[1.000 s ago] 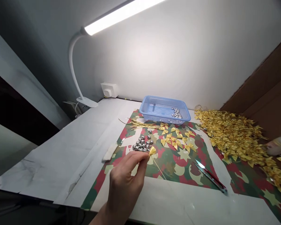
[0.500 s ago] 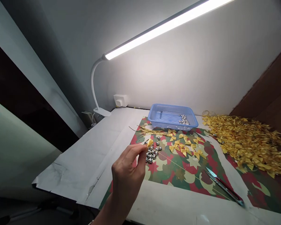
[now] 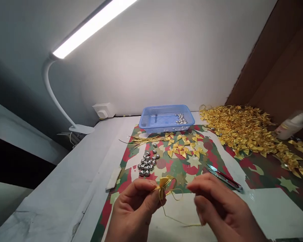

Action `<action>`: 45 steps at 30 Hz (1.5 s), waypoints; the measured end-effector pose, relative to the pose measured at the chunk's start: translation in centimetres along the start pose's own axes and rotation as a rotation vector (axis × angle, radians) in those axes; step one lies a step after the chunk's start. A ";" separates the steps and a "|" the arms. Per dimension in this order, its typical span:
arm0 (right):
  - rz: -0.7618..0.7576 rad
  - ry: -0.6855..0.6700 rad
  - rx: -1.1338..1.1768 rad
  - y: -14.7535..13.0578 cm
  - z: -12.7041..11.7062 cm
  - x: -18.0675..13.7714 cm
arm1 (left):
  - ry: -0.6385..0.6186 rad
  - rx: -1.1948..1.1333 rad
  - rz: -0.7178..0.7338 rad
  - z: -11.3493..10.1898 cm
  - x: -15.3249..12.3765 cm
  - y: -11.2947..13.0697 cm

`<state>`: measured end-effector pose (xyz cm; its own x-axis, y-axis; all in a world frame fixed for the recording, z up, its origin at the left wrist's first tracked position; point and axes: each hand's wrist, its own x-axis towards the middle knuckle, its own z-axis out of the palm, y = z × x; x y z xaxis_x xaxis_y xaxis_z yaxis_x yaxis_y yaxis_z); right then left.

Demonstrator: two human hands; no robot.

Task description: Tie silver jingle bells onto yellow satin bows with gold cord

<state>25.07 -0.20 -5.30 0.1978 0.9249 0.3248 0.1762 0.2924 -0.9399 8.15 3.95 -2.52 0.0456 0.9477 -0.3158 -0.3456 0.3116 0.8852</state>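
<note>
My left hand is closed, pinching a small yellow ribbon bow between thumb and fingers. Thin gold cord is looped around the bow, and one tail of it trails down and right towards my right hand. That right hand hovers to the right of the bow, thumb and forefinger apart, with nothing seen between them; it is slightly blurred. Beyond my hands, silver jingle bells lie in a cluster. Several loose yellow bows and a bundle of gold cords lie behind them.
A blue plastic basket with silver bells stands against the wall. Thread snips lie to the right. A big heap of yellow bows fills the back right, beside a white bottle. A clamp lamp stands at left.
My right hand has come into view from the right. My left hand has lowered with the bow, and cord loops now show around it. The view has turned right, revealing the bottle.
</note>
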 end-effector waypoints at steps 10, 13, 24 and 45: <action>-0.099 -0.025 -0.047 1.3 3.0 1.1 | 0.037 0.082 0.060 -0.8 0.6 -1.0; 0.015 -0.085 0.051 0.9 3.5 1.5 | 0.034 0.082 0.117 -1.0 0.6 -1.6; 0.452 -0.334 0.586 1.4 3.1 1.5 | 0.065 -0.172 -0.131 -0.7 0.8 -0.9; 0.468 -0.322 0.883 0.5 1.5 1.4 | 0.097 -0.222 -0.143 0.1 0.5 -0.9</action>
<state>24.02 1.61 -5.43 -0.2241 0.9745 -0.0121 -0.6432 -0.1572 -0.7494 8.58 4.16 -3.49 0.0229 0.8807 -0.4731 -0.5396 0.4092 0.7357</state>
